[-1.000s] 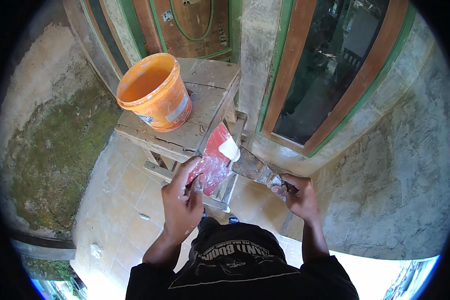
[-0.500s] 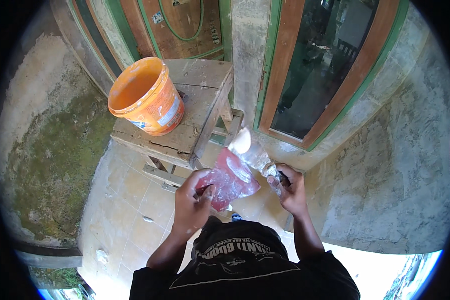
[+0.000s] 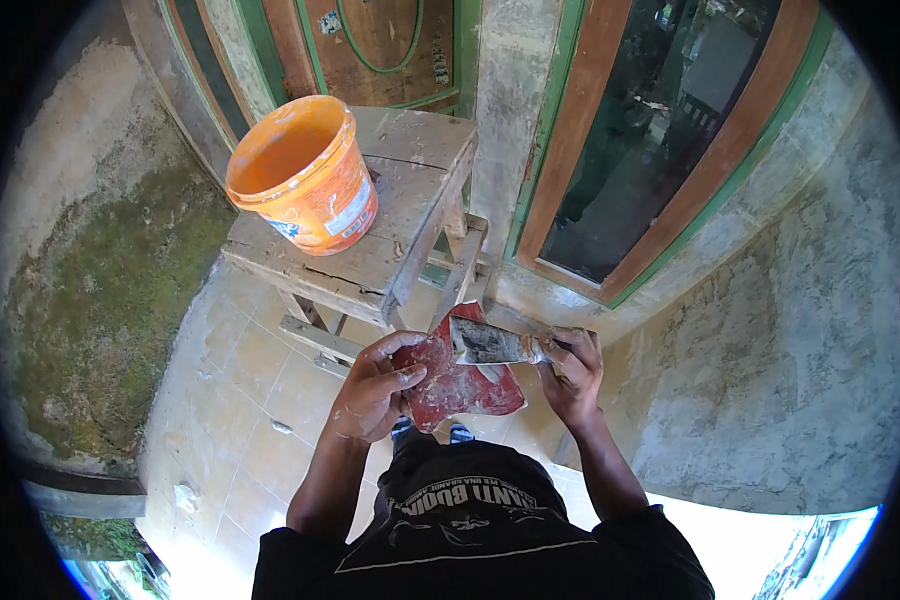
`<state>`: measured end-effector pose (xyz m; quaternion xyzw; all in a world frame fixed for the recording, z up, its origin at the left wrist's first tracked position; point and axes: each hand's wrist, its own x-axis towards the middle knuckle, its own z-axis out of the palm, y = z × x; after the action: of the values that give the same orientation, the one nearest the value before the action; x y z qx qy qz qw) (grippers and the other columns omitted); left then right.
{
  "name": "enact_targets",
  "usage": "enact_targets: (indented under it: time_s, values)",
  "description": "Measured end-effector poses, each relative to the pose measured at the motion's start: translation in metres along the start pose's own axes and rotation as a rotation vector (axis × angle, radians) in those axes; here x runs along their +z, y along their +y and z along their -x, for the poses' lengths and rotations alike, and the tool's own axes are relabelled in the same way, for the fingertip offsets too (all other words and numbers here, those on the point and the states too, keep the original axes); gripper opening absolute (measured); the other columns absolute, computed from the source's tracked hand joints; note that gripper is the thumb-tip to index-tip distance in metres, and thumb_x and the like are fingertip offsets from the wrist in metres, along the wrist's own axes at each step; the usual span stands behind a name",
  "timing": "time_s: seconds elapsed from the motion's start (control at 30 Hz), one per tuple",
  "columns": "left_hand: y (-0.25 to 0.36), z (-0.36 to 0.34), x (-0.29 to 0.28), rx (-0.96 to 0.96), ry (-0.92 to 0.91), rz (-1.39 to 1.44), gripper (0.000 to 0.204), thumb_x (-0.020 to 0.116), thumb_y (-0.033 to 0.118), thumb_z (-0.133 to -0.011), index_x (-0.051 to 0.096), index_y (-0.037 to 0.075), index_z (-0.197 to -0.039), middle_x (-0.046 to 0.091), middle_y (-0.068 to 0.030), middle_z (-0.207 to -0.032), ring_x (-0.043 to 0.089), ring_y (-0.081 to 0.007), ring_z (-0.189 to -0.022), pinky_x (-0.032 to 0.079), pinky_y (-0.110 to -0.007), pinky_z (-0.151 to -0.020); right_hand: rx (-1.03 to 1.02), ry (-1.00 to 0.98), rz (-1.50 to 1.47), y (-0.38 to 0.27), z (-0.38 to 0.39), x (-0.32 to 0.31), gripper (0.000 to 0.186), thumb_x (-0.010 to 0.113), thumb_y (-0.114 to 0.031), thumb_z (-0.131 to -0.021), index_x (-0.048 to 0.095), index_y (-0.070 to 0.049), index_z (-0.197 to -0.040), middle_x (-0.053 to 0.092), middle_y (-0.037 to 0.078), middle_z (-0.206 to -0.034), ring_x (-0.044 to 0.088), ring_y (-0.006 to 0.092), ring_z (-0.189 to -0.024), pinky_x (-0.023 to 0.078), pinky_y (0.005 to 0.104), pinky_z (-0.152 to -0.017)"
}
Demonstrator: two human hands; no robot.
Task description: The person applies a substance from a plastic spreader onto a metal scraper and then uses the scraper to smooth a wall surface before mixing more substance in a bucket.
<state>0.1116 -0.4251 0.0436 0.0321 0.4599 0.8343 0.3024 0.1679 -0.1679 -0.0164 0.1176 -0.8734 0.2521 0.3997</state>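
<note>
My left hand (image 3: pixel 372 388) grips the left edge of a thin red sheet (image 3: pixel 450 392), smeared with whitish paste. The thumb lies on top of the sheet. In my right hand (image 3: pixel 572 376) is a putty knife (image 3: pixel 490 342), held by its handle with the blade pointing left. The blade lies over the upper part of the red sheet and looks dark and coated with residue. Whether the blade touches the sheet or hovers just above it is hard to tell. Both hands are in front of my chest.
An orange plastic bucket (image 3: pixel 305 180), streaked with white, stands on a worn wooden bench (image 3: pixel 410 150) ahead to the left. Beyond are a green-and-brown framed window (image 3: pixel 660 150) and a wooden door. A mossy wall (image 3: pixel 110 330) runs along the left, a rough grey wall (image 3: pixel 770 350) along the right.
The putty knife's blade has swung from pointing up and left to lying leftward across the red sheet. The white lump seen near the blade no longer shows. The view has shifted slightly.
</note>
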Motion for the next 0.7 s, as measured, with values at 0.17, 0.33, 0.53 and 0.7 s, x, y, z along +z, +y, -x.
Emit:
enact_targets:
  time_s: [0.17, 0.33, 0.53, 0.7]
  values:
    - [-0.01, -0.001, -0.022, -0.018, -0.122, 0.067, 0.039, 0.062, 0.001, -0.08, 0.051, -0.003, -0.117, 0.061, -0.0101, -0.099, 0.061, -0.0144, -0.088, 0.052, -0.027, -0.076, -0.032, -0.019, 0.073, -0.004, 0.009, -0.025, 0.043, 0.075, 0.0, -0.057, 0.061, -0.012, -0.096, 0.061, 0.006, -0.095, 0.058, 0.026, -0.081, 0.042, 0.0389, -0.069]
    - [-0.003, 0.0, -0.029, -0.074, -0.146, 0.082, 0.038, 0.063, 0.001, -0.079, 0.051, -0.002, -0.115, 0.061, -0.0078, -0.096, 0.061, -0.0133, -0.085, 0.052, -0.026, -0.074, -0.04, -0.02, 0.225, -0.017, 0.011, -0.058, 0.042, 0.075, 0.0, -0.056, 0.062, -0.012, -0.094, 0.061, 0.007, -0.093, 0.058, 0.0262, -0.081, 0.042, 0.0394, -0.07]
    - [0.003, 0.003, -0.025, 0.123, -0.065, 0.081, 0.036, 0.06, 0.0, -0.08, 0.051, -0.001, -0.114, 0.059, -0.0081, -0.097, 0.061, -0.0146, -0.086, 0.053, -0.027, -0.071, 0.266, -0.057, 0.043, -0.056, 0.005, -0.084, 0.022, 0.071, 0.0, -0.07, 0.061, -0.005, -0.089, 0.063, 0.01, -0.081, 0.058, 0.0194, -0.066, 0.044, 0.0269, -0.057]
    - [0.008, 0.017, -0.014, 0.323, 0.071, -0.122, 0.037, 0.059, 0.0, -0.082, 0.049, -0.001, -0.118, 0.057, -0.0082, -0.1, 0.057, -0.0133, -0.091, 0.05, -0.027, -0.076, 0.828, -0.193, -0.433, -0.097, -0.008, -0.112, 0.017, 0.061, -0.013, -0.087, 0.061, 0.004, -0.086, 0.059, 0.006, -0.062, 0.05, 0.0082, -0.051, 0.039, 0.023, -0.048]
